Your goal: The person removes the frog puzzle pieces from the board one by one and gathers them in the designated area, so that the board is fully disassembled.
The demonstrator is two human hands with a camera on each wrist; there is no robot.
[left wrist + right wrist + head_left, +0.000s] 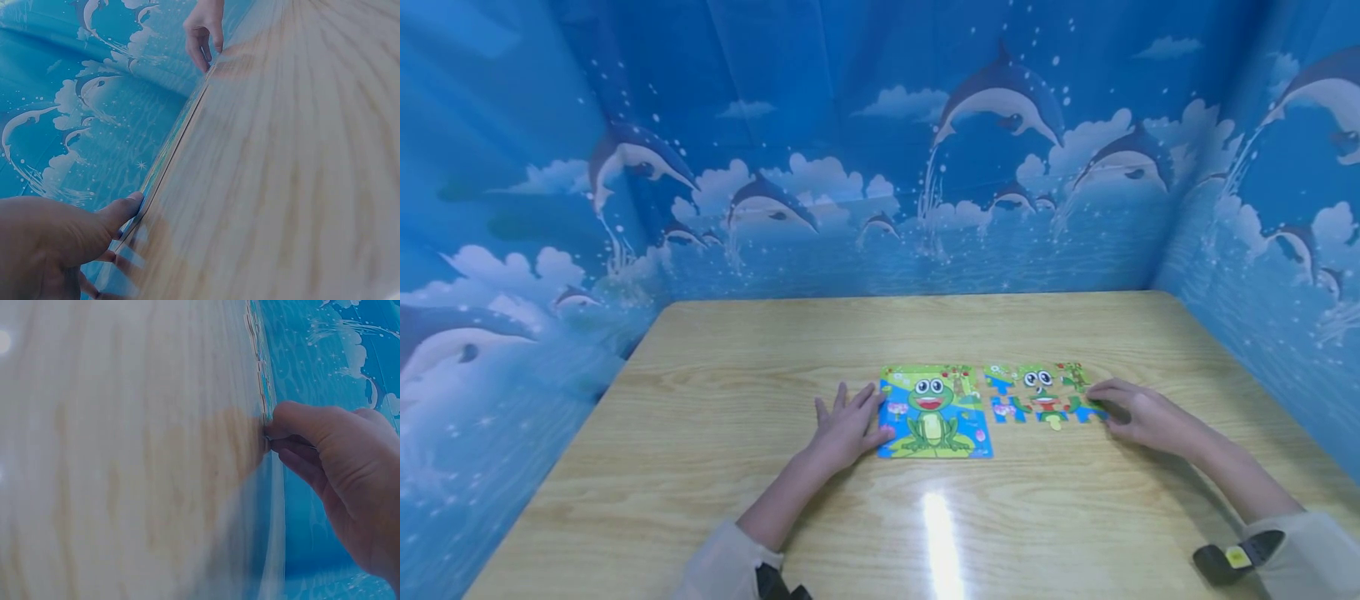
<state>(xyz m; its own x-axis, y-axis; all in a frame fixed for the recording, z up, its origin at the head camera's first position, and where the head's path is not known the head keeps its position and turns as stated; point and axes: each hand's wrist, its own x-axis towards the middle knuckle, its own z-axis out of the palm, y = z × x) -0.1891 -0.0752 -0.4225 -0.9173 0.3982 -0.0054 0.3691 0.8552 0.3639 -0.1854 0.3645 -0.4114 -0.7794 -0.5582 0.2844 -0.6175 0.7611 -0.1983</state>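
Observation:
A square frog picture board [931, 423] lies flat on the wooden table. My left hand [844, 432] rests at its left edge, fingers spread, with the thumb on the picture; in the left wrist view that thumb [122, 211] touches the board's edge. To the right of the board lie several frog jigsaw pieces [1043, 398], partly joined with gaps between them. At their right end, my right hand [1150, 421] pinches a blue and green jigsaw piece between thumb and fingers. The right wrist view shows its fingertips together at the tabletop, mostly hiding the piece.
The wooden table [737, 358] has a bright light reflection [942, 542] near its front. A blue dolphin-print curtain [850, 167] surrounds the back and both sides. A dark strap [1236, 557] sits over the right sleeve.

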